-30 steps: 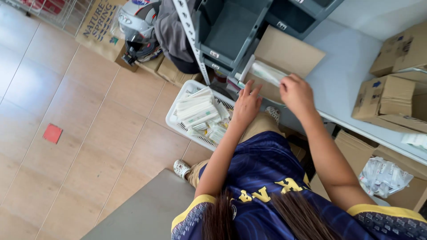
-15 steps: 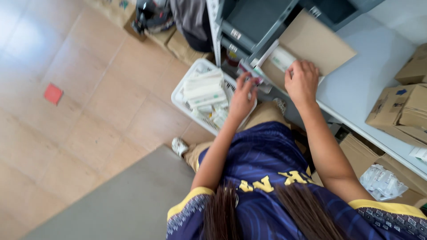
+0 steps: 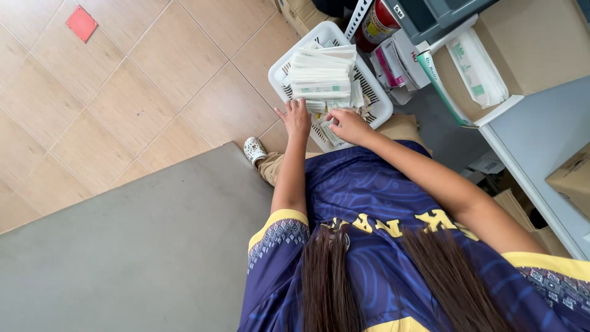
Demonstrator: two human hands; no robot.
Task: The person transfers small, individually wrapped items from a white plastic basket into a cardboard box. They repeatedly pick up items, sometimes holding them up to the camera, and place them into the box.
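Observation:
A white plastic basket (image 3: 382,106) rests on my lap and holds a tall stack of flat white packets (image 3: 321,75). My left hand (image 3: 296,118) lies on the basket's near edge with its fingers spread, touching the bottom of the stack. Beside it, my right hand (image 3: 349,125) has its fingers curled and pinches at a loose white packet (image 3: 330,112) in the basket's near side. An open cardboard box (image 3: 541,43) stands on the pale table to the right, with a wrapped white bundle (image 3: 476,67) lying inside it.
A grey tabletop (image 3: 135,246) fills the lower left. Tiled floor with a red square (image 3: 81,23) lies beyond. A red canister (image 3: 376,24) and small cartons (image 3: 399,61) sit by the shelf. Another cardboard box (image 3: 571,178) is at the right edge.
Both hands have come down from the open cardboard box on the table to the white basket on my lap. The view has tilted down toward the basket.

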